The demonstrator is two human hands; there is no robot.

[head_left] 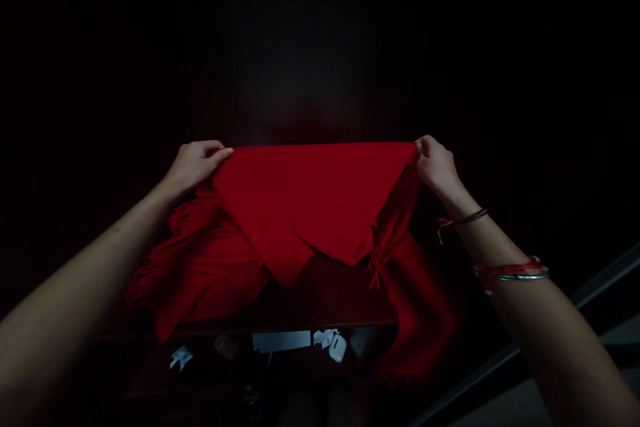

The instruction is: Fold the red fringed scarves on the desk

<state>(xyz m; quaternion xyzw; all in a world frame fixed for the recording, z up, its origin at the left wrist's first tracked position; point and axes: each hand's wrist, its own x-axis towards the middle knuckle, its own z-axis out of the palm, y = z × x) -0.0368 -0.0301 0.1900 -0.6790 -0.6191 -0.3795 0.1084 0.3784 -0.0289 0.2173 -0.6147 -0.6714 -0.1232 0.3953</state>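
Note:
A red fringed scarf [315, 193] is stretched between my two hands, its upper edge pulled straight. My left hand [197, 163] pinches the left end of that edge, thumb on top. At the opposite end, my right hand [436, 163] has its fingers closed on the cloth. Below the taut edge the fabric hangs in loose folds. One part spreads out to the lower left over a dark tabletop [325, 297], and another drops past its right side. Fringe shows at both sides. Bracelets circle my right wrist and forearm.
Under the tabletop edge is an open drawer or shelf [200, 383] with crumpled paper [181, 357], a pale strip [283, 341] and a small white case [337, 347]. A pale diagonal edge [470, 383] runs along the lower right. The surroundings are very dark.

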